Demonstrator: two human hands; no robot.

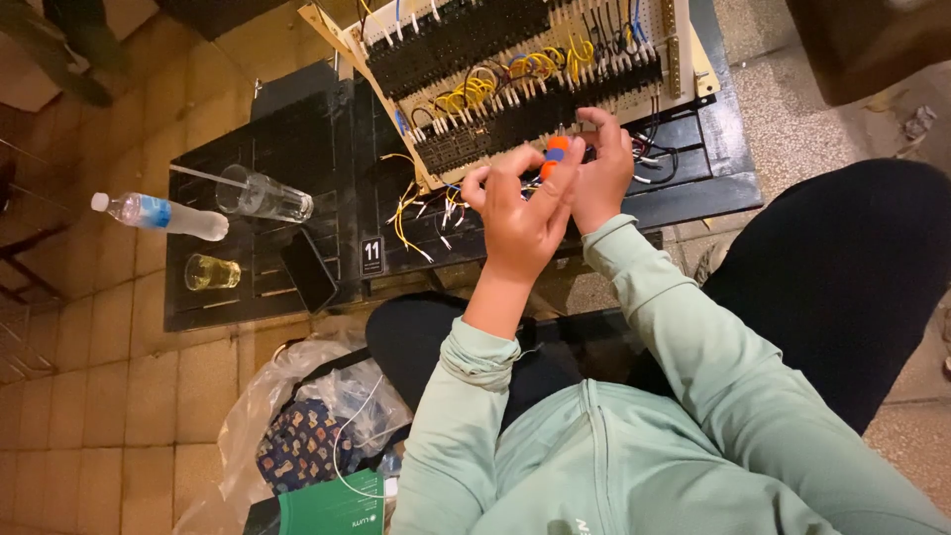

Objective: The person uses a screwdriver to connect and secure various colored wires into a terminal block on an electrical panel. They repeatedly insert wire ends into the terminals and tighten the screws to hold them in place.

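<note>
Both forearms are raised from the lap twd a wiring board (555,59) w/ black terminal strips, propped on a black table (297,168). Left hand (520,213) is half curled, fingers bent, thumb & forefinger pinched near an orange-blue screwdriver (555,154). Right hand (604,163) is closed round that screwdriver, held just below the board's lower strip.

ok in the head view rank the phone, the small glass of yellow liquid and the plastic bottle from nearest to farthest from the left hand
From the left hand:
1. Phone, dark, lying flat on the black table, nearest on the hand's left.
2. Small glass of yellow liquid, further left, near the table's edge.
3. Plastic bottle, lying on its side, sticking out past the table's left edge, farthest.
</note>
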